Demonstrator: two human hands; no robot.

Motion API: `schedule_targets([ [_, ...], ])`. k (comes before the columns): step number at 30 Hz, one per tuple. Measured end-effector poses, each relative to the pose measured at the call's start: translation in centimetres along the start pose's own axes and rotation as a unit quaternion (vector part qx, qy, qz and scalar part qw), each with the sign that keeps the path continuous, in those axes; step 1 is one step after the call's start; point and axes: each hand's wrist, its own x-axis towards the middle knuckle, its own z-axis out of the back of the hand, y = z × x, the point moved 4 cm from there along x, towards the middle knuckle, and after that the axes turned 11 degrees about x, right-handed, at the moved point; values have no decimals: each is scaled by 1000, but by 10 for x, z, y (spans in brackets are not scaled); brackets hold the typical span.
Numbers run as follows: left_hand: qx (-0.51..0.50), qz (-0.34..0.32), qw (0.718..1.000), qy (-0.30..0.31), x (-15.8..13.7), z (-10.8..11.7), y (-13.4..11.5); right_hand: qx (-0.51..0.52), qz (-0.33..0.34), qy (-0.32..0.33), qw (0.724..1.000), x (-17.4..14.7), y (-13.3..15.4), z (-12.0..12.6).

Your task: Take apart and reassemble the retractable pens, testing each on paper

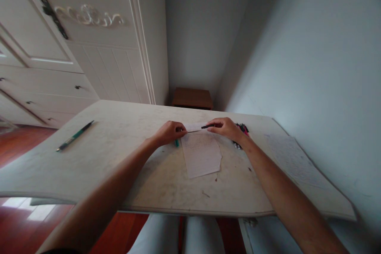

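Above a sheet of paper, my left hand pinches a thin dark rod that looks like a pen refill, its tip pointing right. A teal pen piece shows below this hand; I cannot tell if it is held or lies on the table. My right hand is closed on a short black pen part, which faces the rod with a small gap between them. Partly hidden behind my right wrist, several pens lie bunched together, some with pink parts.
A teal and black pen lies on the left of the pale table. A larger printed or drawn sheet is at the right, near the wall. Small scraps dot the front. A brown wooden stand is behind.
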Motion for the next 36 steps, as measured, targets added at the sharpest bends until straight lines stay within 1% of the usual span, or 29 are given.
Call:
schedule_targets([
  [6, -32, 1, 999, -13, 0, 1, -1, 9, -12, 1, 1000, 0, -1, 1],
  [12, -56, -12, 998, -17, 0, -1, -1, 29, -22, 10, 999, -1, 6, -7],
  [17, -49, -12, 998, -35, 0, 0, -4, 27, -23, 12, 999, -1, 6, -10],
  [22, -34, -20, 999, -22, 0, 0, -6, 39, -28, 21, 999, -1, 9, -15],
  [25, -9, -29, 999, -19, -1, 1, -7, 14, -4, 32, 999, -1, 10, -17],
  [29, 14, -43, 999, -7, -2, 2, -10, -67, 67, 47, 994, 1, 11, -17],
  [32, 13, -47, 999, 1, -3, 1, -11, -105, 111, 57, 987, 0, 13, -16],
  [36, 6, -50, 999, 4, -3, 0, -11, -139, 131, 59, 980, -1, 16, -15],
])
